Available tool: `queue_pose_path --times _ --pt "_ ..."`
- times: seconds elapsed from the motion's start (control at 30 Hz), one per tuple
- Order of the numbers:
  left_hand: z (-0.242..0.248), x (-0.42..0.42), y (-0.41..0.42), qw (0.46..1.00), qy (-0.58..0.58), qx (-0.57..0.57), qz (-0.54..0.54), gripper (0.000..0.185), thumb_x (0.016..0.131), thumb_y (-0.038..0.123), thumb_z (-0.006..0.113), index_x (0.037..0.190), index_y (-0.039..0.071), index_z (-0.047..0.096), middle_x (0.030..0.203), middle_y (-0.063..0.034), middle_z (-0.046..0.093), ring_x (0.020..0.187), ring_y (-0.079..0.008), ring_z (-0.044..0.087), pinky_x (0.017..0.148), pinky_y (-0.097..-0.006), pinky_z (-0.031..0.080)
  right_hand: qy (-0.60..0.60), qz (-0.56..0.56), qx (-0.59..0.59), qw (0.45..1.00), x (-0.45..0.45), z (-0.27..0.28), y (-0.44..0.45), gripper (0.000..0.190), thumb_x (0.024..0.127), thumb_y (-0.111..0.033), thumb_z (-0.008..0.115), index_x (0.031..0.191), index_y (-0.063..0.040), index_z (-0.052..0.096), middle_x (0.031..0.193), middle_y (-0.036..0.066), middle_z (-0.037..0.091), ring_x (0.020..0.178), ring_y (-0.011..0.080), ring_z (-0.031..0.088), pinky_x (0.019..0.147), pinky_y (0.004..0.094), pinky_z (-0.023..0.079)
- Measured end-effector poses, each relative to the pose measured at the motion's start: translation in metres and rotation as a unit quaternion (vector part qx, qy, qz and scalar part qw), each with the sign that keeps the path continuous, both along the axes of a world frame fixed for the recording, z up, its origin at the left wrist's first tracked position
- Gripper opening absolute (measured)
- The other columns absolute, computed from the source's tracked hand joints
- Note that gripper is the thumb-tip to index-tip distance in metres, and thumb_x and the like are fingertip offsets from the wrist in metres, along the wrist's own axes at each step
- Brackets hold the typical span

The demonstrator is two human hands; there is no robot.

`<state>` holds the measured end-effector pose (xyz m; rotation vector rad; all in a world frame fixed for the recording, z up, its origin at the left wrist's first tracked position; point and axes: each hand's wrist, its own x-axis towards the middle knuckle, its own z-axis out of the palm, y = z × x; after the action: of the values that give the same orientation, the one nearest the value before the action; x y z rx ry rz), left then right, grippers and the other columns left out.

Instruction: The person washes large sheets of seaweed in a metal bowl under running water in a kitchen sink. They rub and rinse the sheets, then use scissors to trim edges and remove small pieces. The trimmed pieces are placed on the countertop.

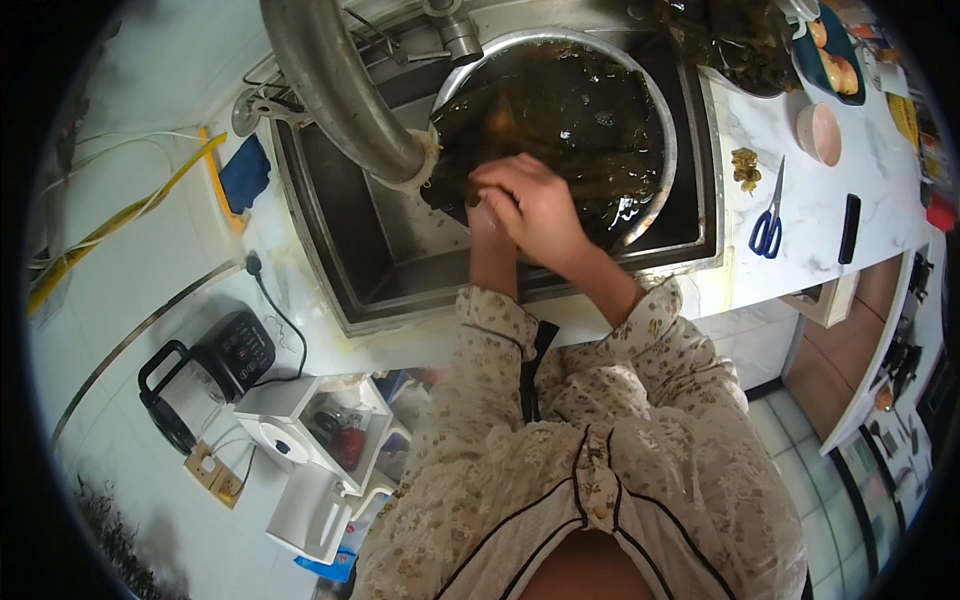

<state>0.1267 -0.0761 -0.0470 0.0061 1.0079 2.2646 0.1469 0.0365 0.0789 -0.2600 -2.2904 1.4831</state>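
Note:
A large round metal basin (667, 150) sits in the steel sink (442, 279), filled with water and broad dark brown-green leaves that look like kelp (577, 127). My left hand (487, 214) and my right hand (529, 202) meet at the basin's lower left edge. A dark piece of the kelp runs from the basin to them, and my right hand's fingers are bent over it. My right hand covers much of the left one, so the left fingers' grip is hidden. Beneath the kelp, part of the basin's left rim is out of sight.
A thick pipe (352, 97) reaches down over the sink's left part beside a faucet (457, 34). On the right counter lie blue-handled scissors (766, 225), small kelp scraps (745, 169), a black bar-shaped object (849, 229) and a pink bowl (819, 135). More kelp (739, 45) is heaped behind them.

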Motion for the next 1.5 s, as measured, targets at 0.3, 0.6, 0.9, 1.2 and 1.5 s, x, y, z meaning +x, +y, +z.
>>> queue_pose_path --times 0.3,0.6,0.9,1.2,1.5 --pt "-0.015 -0.007 0.005 0.984 -0.104 0.134 0.063 0.030 0.103 0.025 0.044 0.127 0.007 0.047 0.124 -0.0067 0.055 0.115 -0.0210 0.054 0.098 -0.0370 0.043 -0.077 -0.114 -0.433 0.891 -0.022 -0.049 0.073 0.027 0.100 -0.020 0.056 0.106 0.003 0.070 0.105 0.009 0.072 0.097 0.0141 0.066 0.091 0.0291 0.053" --pt "0.007 -0.021 0.016 0.985 -0.100 0.117 0.079 0.035 0.105 0.026 0.041 0.133 0.006 0.043 0.132 -0.0081 0.052 0.121 -0.0211 0.051 0.103 -0.0362 0.040 0.004 -0.200 -0.650 0.733 -0.061 -0.125 0.096 0.027 0.102 -0.019 0.053 0.107 0.003 0.067 0.107 0.012 0.071 0.096 0.0208 0.068 0.094 0.0328 0.053" --pt "0.015 -0.023 0.021 0.987 -0.090 0.104 0.086 0.041 0.106 0.028 0.039 0.140 0.006 0.039 0.139 -0.0095 0.049 0.127 -0.0212 0.048 0.108 -0.0354 0.037 -0.124 0.050 0.074 0.988 -0.026 -0.039 0.013 0.067 0.103 -0.050 0.034 0.144 0.003 0.040 0.151 0.020 0.040 0.146 0.0337 0.028 0.120 0.0436 0.018" --pt "0.028 -0.012 0.042 0.980 -0.078 0.141 0.114 0.046 0.107 0.029 0.037 0.147 0.005 0.035 0.146 -0.0110 0.046 0.133 -0.0213 0.044 0.113 -0.0346 0.033 -0.142 -0.021 0.084 0.986 -0.015 -0.023 -0.009 0.076 0.097 -0.045 0.051 0.145 0.011 0.032 0.151 0.031 0.033 0.143 0.0402 0.030 0.118 0.0484 0.022" --pt "0.043 -0.022 0.024 0.995 0.021 -0.070 0.072 0.042 0.107 0.028 0.038 0.142 0.004 0.039 0.140 -0.0114 0.050 0.126 -0.0212 0.049 0.110 -0.0333 0.036 -0.192 -0.013 0.059 0.979 -0.013 0.001 -0.013 0.082 0.096 -0.049 0.050 0.145 0.014 0.028 0.151 0.034 0.028 0.143 0.0468 0.025 0.118 0.0520 0.018"
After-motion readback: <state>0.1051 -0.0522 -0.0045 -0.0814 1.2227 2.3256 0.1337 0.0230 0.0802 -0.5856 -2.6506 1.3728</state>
